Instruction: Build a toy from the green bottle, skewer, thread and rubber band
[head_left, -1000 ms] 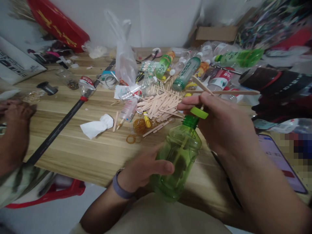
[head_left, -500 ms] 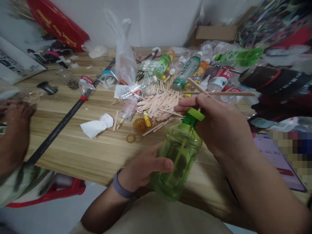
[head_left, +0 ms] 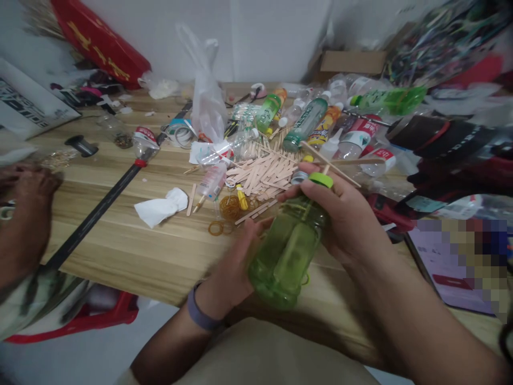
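A green plastic bottle with a bright green cap is tilted in front of me. My right hand is closed round its neck and upper part. A thin stick rises through the cap, and crossed flat wooden sticks sit just above it. Inside the bottle a pale flat strip shows through the wall. My left hand, with a purple wristband, is beside the bottle's left side, thumb raised and fingers apart. Some of its fingers are hidden behind the bottle.
Loose wooden sticks, rubber bands, a glue bottle and several plastic bottles lie on the table. A power drill is at right, near a phone-like screen. Another person's hand is at left.
My right hand has moved from the sticks above the cap down round the bottle's neck. My left thumb has come off the bottle's front. The bottle and crossed sticks have turned.
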A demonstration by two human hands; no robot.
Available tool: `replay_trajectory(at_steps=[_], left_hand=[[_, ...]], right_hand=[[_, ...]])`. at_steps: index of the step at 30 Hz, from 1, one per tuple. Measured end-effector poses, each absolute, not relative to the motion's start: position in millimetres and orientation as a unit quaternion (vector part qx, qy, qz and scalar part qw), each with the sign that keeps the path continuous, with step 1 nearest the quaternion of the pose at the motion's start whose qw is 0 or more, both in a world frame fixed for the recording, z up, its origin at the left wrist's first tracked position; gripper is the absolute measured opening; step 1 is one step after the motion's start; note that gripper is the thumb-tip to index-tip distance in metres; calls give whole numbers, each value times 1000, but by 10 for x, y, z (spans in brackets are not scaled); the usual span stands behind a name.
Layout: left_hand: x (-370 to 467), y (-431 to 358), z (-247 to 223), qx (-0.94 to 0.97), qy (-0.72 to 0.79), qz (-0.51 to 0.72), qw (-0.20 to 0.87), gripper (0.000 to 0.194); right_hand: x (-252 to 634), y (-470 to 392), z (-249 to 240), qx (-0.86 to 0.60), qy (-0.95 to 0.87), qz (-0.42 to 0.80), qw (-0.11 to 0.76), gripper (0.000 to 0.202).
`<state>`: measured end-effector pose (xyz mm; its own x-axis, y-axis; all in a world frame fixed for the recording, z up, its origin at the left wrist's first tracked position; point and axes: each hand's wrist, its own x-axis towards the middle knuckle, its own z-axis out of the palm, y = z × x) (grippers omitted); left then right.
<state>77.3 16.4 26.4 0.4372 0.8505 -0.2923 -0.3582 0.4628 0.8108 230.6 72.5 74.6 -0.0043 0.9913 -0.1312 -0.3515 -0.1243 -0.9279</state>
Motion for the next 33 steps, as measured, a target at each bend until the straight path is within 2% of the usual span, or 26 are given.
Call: replay_trajectory(at_steps=[2, 5, 9, 16, 22, 25, 30, 33], left_hand=[[726, 86, 182, 355, 426, 403, 728, 57], [641, -57, 80, 383, 465, 398, 692, 42], [612, -152, 97, 464, 448, 351, 679, 40], [676, -119, 112, 479, 500, 362, 624, 35], [699, -160, -30, 447, 461, 397, 656, 28], [702, -189, -137, 419, 468, 408, 663, 29], [670, -211, -259, 367, 477, 420, 679, 32], [634, -200, -233, 389, 486, 392, 678, 34]], right_hand=[[2349, 761, 778, -442, -363, 589, 571, 48], [2423, 810, 801, -446, -375, 554, 595, 44], [2437, 819, 766, -437, -393, 543, 599, 44], [2386, 784, 745, -435, -359, 562, 605, 48], [2395, 831, 752, -399, -267, 627, 614, 40], [2400, 818, 670, -359, -285, 655, 601, 40], [2392, 747, 510, -298, -333, 647, 618, 27], [2375, 726, 465, -296, -323, 642, 629, 32]])
